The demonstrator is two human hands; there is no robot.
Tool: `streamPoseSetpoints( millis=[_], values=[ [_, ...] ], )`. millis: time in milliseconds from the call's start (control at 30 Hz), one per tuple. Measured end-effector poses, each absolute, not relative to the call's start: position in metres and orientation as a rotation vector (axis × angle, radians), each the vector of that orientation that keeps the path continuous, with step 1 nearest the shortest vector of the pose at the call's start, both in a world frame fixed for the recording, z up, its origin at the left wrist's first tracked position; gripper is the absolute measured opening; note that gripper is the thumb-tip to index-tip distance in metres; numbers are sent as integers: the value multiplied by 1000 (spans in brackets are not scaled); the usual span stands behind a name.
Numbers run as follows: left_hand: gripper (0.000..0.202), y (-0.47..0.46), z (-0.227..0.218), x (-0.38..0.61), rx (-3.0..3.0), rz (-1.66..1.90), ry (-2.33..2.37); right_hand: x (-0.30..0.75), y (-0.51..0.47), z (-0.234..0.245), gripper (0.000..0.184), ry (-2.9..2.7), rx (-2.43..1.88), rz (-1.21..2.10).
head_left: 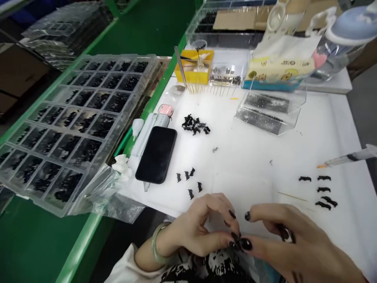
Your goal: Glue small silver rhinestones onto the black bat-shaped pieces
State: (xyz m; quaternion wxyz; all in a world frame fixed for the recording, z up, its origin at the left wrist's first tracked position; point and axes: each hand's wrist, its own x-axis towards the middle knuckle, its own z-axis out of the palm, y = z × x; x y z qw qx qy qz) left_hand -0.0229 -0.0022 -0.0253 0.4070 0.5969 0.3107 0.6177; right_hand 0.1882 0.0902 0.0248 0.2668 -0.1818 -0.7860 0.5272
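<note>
My left hand [203,228] and my right hand [291,243] meet at the near edge of the white table [250,157], fingertips pinched together around something too small to make out. Both have dark-painted nails. A jade bangle [157,245] circles my left wrist. Several small black parts [188,181] lie just beyond my left hand. A pile of the same black parts [194,124] sits farther back. Several longer black pieces [322,190] lie in rows to the right, beside a thin stick [293,195].
A black phone [156,154] lies at the left of the white surface. A clear compartment tray [73,122] full of black parts sits on the green bench at left. A syringe [347,158] points in from the right. A yellow box [194,65], clear containers [268,110] and a tissue pack [277,70] stand behind.
</note>
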Motion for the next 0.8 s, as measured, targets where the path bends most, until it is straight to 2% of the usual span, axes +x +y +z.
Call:
streamPoseSetpoints(
  millis=[67, 167, 300, 467, 567, 667, 800],
  values=[
    [26, -2, -27, -24, 1537, 1545, 764, 177, 93, 29, 47, -2287, -286, 1244],
    [25, -4, -29, -27, 1502, 1494, 684, 168, 95, 33, 36, -2403, -110, 943],
    [28, -9, -31, -30, 1439, 1446, 639, 162, 88, 34, 26, -2397, -5, 767],
    [34, -12, -35, -32, 1372, 1439, 704, 177, 78, 36, 16, -2445, -169, 495],
    [14, -24, -38, -42, 1431, 1544, 1056, 214, 87, 32, 9, -2458, -432, 323],
    [17, -44, -44, -67, 1649, 1560, 1562, 266, 113, 21, 11, -2510, -751, 190],
    [22, -64, -56, -99, 1873, 1231, 2208, 316, 144, 4, 18, -2584, -1043, 54]
  ],
)
